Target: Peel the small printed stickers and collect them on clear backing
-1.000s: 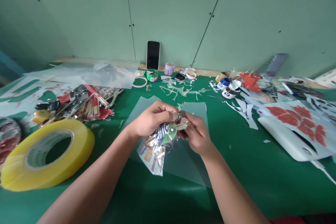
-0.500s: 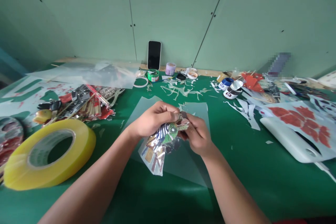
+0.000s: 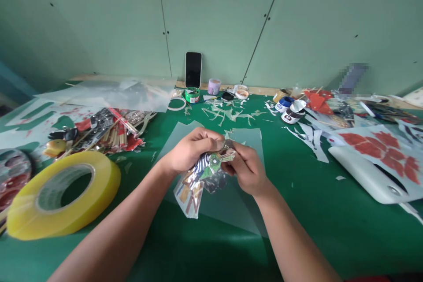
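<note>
My left hand point(image 3: 197, 147) is closed on the upper edge of a painted plastic cutout point(image 3: 203, 175), a shiny clear piece with a green head, blue-and-white stripes and brown patches. It hangs tilted, its lower end pointing down and left. My right hand point(image 3: 246, 165) is closed at the cutout's right side, thumb and fingers pinching near its top; what exactly lies between those fingertips is partly hidden. Beneath both hands a translucent sheet point(image 3: 231, 211) lies flat on the green tabletop point(image 3: 304, 229).
A big roll of yellow tape point(image 3: 105, 180) stands at the left, before a pile of sticks point(image 3: 115, 134). Paint jars point(image 3: 292, 114), a propped phone point(image 3: 193, 69) and paper scraps point(image 3: 228, 112) are farther back. A white device point(image 3: 366, 176) lies right, under a red-painted sheet point(image 3: 380, 150).
The cutout has tilted slightly, its lower end shifting a little left and its head turning. Both hands keep their grip in nearly the same place.
</note>
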`<state>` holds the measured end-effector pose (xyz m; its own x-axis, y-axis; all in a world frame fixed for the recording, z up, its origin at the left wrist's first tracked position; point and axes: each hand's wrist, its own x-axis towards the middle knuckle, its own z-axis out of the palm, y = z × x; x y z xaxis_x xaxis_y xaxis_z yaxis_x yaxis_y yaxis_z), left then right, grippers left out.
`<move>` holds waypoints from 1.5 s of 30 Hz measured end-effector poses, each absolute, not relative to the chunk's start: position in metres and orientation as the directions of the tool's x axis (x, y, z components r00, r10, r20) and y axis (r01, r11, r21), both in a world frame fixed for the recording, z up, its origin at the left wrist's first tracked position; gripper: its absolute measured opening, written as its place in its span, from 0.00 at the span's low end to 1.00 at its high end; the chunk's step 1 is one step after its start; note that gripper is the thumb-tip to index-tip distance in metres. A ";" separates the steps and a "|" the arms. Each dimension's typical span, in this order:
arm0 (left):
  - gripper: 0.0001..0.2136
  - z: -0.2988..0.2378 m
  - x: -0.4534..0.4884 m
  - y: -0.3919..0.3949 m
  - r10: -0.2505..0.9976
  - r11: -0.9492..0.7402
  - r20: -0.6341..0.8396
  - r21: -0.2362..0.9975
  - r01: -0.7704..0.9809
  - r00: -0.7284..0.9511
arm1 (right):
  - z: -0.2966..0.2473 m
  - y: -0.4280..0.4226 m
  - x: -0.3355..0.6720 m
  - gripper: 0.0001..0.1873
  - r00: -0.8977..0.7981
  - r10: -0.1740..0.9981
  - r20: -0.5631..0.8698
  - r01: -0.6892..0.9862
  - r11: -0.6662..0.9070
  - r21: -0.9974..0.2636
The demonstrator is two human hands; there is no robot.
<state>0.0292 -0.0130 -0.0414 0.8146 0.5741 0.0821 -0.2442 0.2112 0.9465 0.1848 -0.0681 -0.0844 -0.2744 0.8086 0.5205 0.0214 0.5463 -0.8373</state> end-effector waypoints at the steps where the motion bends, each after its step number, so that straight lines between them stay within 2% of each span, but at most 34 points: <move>1: 0.12 -0.041 0.029 -0.013 0.581 0.206 0.078 0.949 -0.239 0.810 | -0.084 -0.068 0.185 0.18 -0.276 0.811 0.516 0.025 0.543 -0.839; 14: 0.13 -0.036 0.026 -0.011 0.598 0.063 0.098 0.984 -0.169 0.796 | -0.082 -0.068 0.182 0.19 -0.261 0.815 0.517 0.004 0.536 -0.844; 21: 0.12 -0.038 0.025 -0.011 0.585 0.054 0.118 0.981 -0.184 0.802 | -0.083 -0.068 0.181 0.19 -0.253 0.806 0.535 -0.049 0.542 -0.839; 30: 0.12 -0.039 0.026 -0.010 0.585 0.079 0.077 0.985 -0.151 0.807 | -0.086 -0.067 0.184 0.19 -0.247 0.805 0.540 -0.041 0.548 -0.835; 34: 0.13 -0.043 0.026 -0.009 0.608 0.038 0.083 0.990 -0.134 0.790 | -0.084 -0.068 0.182 0.19 -0.223 0.818 0.531 -0.023 0.540 -0.841; 36: 0.15 -0.043 0.026 -0.009 0.628 -0.012 0.099 0.993 -0.118 0.772 | -0.084 -0.068 0.181 0.19 -0.179 0.823 0.539 -0.008 0.547 -0.837; 41: 0.16 -0.042 0.029 -0.010 0.665 -0.156 0.148 0.986 -0.057 0.732 | -0.088 -0.065 0.181 0.17 0.088 0.867 0.491 0.029 0.490 -0.871; 45: 0.17 -0.045 0.030 -0.009 0.675 -0.211 0.169 0.977 -0.032 0.718 | -0.089 -0.061 0.183 0.18 0.105 0.935 0.339 -0.116 0.350 -0.930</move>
